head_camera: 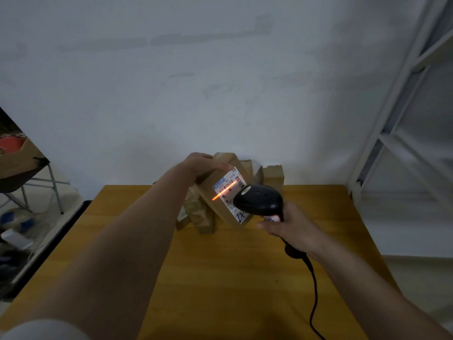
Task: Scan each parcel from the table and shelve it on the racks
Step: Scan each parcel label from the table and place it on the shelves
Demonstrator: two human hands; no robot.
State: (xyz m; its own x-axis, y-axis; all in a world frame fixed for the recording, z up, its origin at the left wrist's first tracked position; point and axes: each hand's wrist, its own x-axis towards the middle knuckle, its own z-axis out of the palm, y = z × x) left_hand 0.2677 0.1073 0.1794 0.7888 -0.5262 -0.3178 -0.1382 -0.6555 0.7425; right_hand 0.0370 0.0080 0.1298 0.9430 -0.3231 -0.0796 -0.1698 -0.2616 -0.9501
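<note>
Head view: left hand (203,165) grips a tilted parcel (221,190), right hand (291,229) clasps the barcode scanner (258,201) lighting its label (229,192); more parcels (272,176) wait on the desk (220,278), rack (402,123) seemingly bare.

I see the tilted parcel (221,190) on the table (220,278), more boxes (272,176) behind it, the scanner (258,201) just right, racks (411,114) far right.

yellow wooden worktop (220,278), brown parcels (198,214) clustered at its far edge by the wall, black cable (314,290) trailing across it
</note>
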